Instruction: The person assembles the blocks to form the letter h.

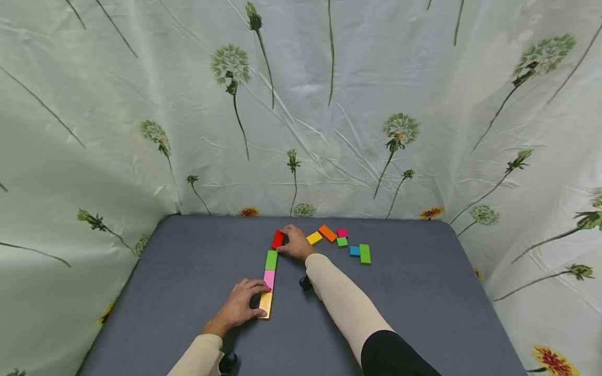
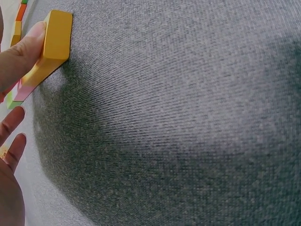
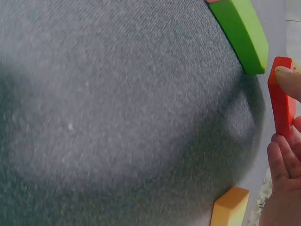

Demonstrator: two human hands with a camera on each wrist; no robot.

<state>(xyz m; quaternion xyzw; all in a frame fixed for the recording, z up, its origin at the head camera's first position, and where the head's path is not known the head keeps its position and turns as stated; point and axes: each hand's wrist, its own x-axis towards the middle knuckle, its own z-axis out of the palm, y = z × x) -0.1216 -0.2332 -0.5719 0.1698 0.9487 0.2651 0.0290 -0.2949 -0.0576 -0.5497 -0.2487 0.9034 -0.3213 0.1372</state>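
Observation:
A row of blocks runs away from me in the head view: a yellow block point(image 1: 265, 305) nearest, then a pink block point(image 1: 269, 278) and a green block point(image 1: 271, 260). My left hand point(image 1: 241, 303) rests beside the near end; its thumb touches the yellow block, and its fingertips reach the pink one. Two other left fingers point(image 2: 14, 141) stay straight and apart in the left wrist view. With thumb and fingers, my right hand point(image 1: 296, 243) pinches a red block point(image 1: 277, 239) just past the green one. A gap separates red from green in the right wrist view.
Right of the right hand lie another yellow block point(image 1: 314, 238), an orange block point(image 1: 327, 233), a magenta block point(image 1: 342, 232), a small green block point(image 1: 342, 242), a blue block point(image 1: 355, 251) and a longer green block point(image 1: 365, 254). A flower-patterned cloth point(image 1: 348, 130) hangs behind the grey table point(image 1: 414, 292).

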